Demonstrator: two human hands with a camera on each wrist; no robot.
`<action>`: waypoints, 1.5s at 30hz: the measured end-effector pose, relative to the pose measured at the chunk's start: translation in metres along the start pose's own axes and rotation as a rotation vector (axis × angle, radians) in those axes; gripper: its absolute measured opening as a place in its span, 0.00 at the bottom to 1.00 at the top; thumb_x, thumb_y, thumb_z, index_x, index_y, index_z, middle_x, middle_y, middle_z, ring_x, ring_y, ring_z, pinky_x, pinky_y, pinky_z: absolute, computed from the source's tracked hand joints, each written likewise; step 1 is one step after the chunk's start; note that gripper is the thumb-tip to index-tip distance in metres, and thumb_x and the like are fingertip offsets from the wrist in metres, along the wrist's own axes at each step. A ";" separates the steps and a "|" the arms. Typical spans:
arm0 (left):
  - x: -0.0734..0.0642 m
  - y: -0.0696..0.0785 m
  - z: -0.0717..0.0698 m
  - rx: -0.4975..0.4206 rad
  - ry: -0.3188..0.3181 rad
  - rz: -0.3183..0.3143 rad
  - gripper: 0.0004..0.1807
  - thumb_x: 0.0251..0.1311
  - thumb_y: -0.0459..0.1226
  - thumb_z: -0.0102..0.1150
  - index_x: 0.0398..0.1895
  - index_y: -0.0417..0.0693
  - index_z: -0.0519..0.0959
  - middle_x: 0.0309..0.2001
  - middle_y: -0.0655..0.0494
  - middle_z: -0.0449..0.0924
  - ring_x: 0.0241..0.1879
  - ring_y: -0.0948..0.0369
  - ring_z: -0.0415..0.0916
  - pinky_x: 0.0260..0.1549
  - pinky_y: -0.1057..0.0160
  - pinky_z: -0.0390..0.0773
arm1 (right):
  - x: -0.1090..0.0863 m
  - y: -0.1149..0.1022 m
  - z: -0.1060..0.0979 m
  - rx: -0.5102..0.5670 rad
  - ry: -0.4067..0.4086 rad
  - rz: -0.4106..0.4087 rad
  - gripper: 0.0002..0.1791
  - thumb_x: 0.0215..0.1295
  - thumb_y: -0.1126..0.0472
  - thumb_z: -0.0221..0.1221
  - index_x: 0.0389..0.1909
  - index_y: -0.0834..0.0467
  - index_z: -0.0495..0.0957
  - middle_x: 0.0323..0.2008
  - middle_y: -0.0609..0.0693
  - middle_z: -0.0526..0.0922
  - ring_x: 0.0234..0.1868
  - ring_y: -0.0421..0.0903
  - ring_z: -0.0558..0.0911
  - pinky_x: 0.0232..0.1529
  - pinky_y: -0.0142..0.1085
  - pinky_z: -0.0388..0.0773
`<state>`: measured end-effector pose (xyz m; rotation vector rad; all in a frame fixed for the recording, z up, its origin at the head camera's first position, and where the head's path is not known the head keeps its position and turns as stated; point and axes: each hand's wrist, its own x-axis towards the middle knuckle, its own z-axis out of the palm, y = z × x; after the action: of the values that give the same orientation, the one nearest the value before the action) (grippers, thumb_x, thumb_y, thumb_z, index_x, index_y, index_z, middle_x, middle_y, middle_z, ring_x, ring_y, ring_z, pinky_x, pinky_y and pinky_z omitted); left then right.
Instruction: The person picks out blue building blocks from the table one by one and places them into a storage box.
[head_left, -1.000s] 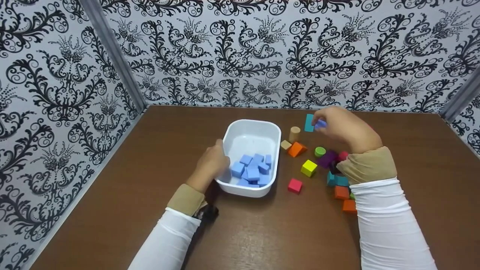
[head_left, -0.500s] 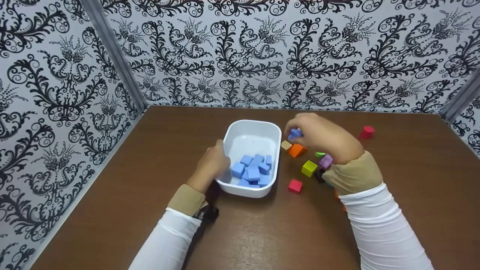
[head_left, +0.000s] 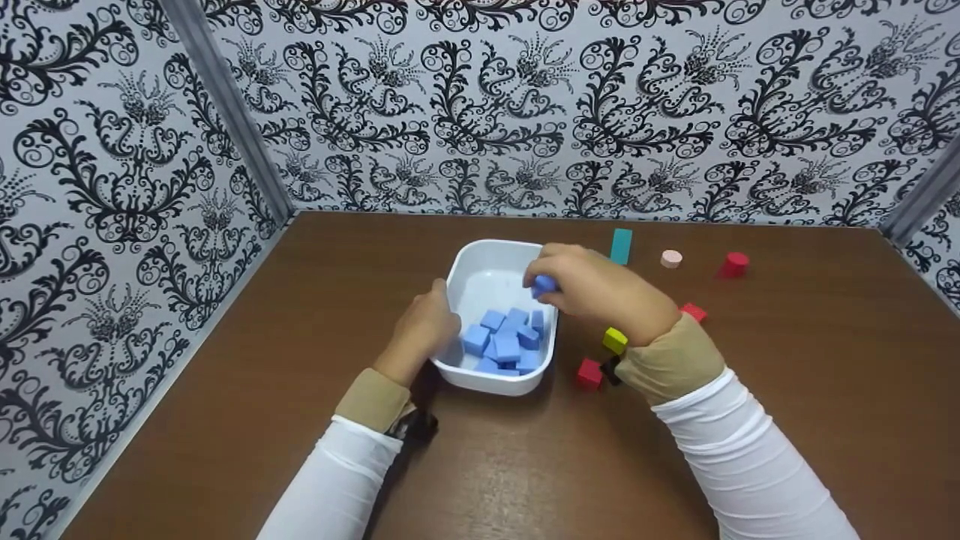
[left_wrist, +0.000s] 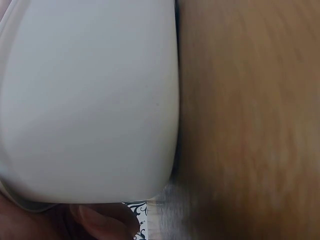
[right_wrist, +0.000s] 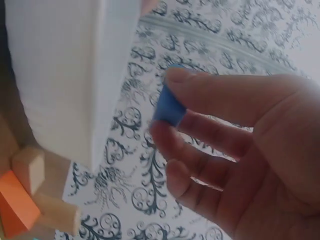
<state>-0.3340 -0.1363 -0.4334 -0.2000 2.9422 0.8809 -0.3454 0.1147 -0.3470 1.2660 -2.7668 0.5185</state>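
Note:
My right hand (head_left: pixel 600 292) pinches a blue block (head_left: pixel 543 286) between thumb and fingers, above the right rim of a white plastic bin (head_left: pixel 491 384). The right wrist view shows the thumb on top of that block (right_wrist: pixel 170 106) and fingertips beneath it, with the bin wall (right_wrist: pixel 55 75) to its left. Several light blue blocks (head_left: pixel 506 346) lie heaped in the near half of the bin. At the bin's left side, my left hand (head_left: pixel 426 324) grips the rim. Its fingers (left_wrist: pixel 105 222) show below the bin's wall (left_wrist: pixel 90 100) in the left wrist view.
Right of the bin stand a yellow block (head_left: pixel 615 341) and a red cube (head_left: pixel 589 373). Farther back are a teal block (head_left: pixel 621 246), a pale pink disc (head_left: pixel 671 259) and a red cylinder (head_left: pixel 735 264). An orange block (right_wrist: pixel 17 202) and wooden pieces (right_wrist: pixel 60 214) sit beside the bin.
My right hand has carried the blue block leftward from the back of the table, past the wooden cylinder, to the bin's right rim. The left hand and bin have stayed put.

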 end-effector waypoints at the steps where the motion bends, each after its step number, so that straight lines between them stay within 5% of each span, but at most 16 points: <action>1: 0.000 0.000 0.000 0.002 0.001 0.000 0.36 0.68 0.33 0.54 0.79 0.39 0.61 0.63 0.34 0.80 0.60 0.42 0.82 0.58 0.40 0.79 | 0.001 -0.002 0.003 0.003 -0.002 -0.003 0.11 0.69 0.68 0.69 0.51 0.61 0.89 0.49 0.58 0.85 0.51 0.56 0.85 0.59 0.50 0.82; 9: -0.002 0.002 0.000 -0.019 0.004 0.021 0.34 0.68 0.32 0.53 0.78 0.37 0.62 0.64 0.33 0.80 0.60 0.43 0.82 0.58 0.41 0.80 | 0.008 -0.006 0.024 0.014 0.021 -0.072 0.13 0.69 0.69 0.68 0.53 0.59 0.89 0.49 0.57 0.83 0.52 0.53 0.84 0.57 0.46 0.83; 17: -0.003 0.002 0.000 -0.019 -0.003 0.016 0.35 0.69 0.32 0.52 0.80 0.38 0.61 0.66 0.34 0.79 0.62 0.42 0.81 0.59 0.41 0.79 | 0.011 0.010 0.037 0.035 -0.001 -0.011 0.14 0.69 0.69 0.67 0.54 0.60 0.88 0.47 0.56 0.82 0.49 0.53 0.85 0.56 0.47 0.83; 40: -0.002 0.001 -0.002 -0.004 0.003 0.023 0.31 0.68 0.33 0.53 0.75 0.38 0.65 0.61 0.35 0.82 0.58 0.42 0.83 0.56 0.40 0.80 | 0.012 0.011 0.037 0.027 -0.005 -0.038 0.14 0.66 0.71 0.65 0.52 0.61 0.89 0.45 0.57 0.83 0.45 0.54 0.84 0.54 0.48 0.82; 45: -0.002 0.001 -0.002 -0.011 0.002 0.017 0.33 0.67 0.32 0.54 0.76 0.38 0.65 0.61 0.34 0.82 0.58 0.42 0.83 0.57 0.40 0.79 | 0.012 0.010 0.035 0.008 -0.041 0.014 0.17 0.68 0.67 0.66 0.57 0.60 0.88 0.50 0.58 0.83 0.50 0.55 0.85 0.57 0.50 0.82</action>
<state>-0.3318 -0.1366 -0.4308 -0.1766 2.9458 0.8991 -0.3576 0.1006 -0.3809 1.2744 -2.8122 0.5107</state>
